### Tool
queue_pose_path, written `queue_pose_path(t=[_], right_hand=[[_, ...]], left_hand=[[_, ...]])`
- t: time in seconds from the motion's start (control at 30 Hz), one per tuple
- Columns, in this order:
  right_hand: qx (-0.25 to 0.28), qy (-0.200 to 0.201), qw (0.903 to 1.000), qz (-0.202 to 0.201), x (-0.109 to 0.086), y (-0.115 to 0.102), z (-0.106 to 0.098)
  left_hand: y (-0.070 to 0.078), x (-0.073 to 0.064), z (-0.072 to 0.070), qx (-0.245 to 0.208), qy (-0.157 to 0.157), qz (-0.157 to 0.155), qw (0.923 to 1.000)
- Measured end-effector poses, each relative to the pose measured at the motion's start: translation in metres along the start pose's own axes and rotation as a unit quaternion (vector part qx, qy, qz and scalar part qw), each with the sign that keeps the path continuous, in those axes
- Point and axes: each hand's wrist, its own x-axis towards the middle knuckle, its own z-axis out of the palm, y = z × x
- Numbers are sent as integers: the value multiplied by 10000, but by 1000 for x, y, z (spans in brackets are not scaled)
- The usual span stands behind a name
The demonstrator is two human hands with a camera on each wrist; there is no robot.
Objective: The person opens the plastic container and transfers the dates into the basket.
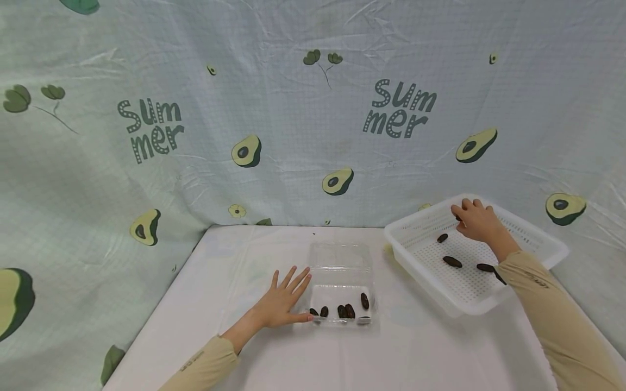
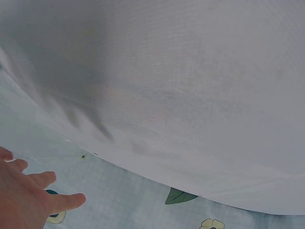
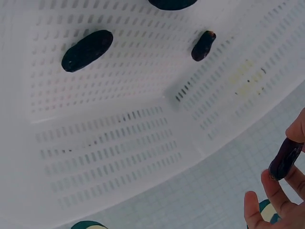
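My left hand lies with fingers spread at the left side of a clear plastic clamshell box, thumb tip right at its front left corner. The lid is tipped back, and several dark brown dates lie inside, mostly along the front. Over the far part of a white perforated basket, my right hand pinches one date between thumb and fingers. Other dates are scattered on the basket floor, some partly hidden by the right forearm. The left wrist view shows the hand only at its lower left corner.
A white-covered table bears the box near its middle and the basket at the right. Behind it hangs a pale cloth printed with avocados and lettering. The basket's far rim stands close to this cloth.
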Motion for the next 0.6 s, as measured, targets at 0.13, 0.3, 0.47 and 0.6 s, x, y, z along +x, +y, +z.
queue_pose_path(t=[0.13, 0.3, 0.47, 0.6], right_hand=[[48, -148, 9999, 54, -1, 3, 5], [91, -272, 9995, 120, -2, 5, 8], [105, -455, 9987, 195, -3, 6, 8], [67, -448, 9989, 146, -3, 7, 8]], left_hand=[[1, 0, 0, -35, -10, -6, 10000], [1, 0, -1, -54, -17, 9, 10000], [0, 0, 1, -42, 11, 40, 10000], [1, 0, 0, -57, 0, 12, 10000]])
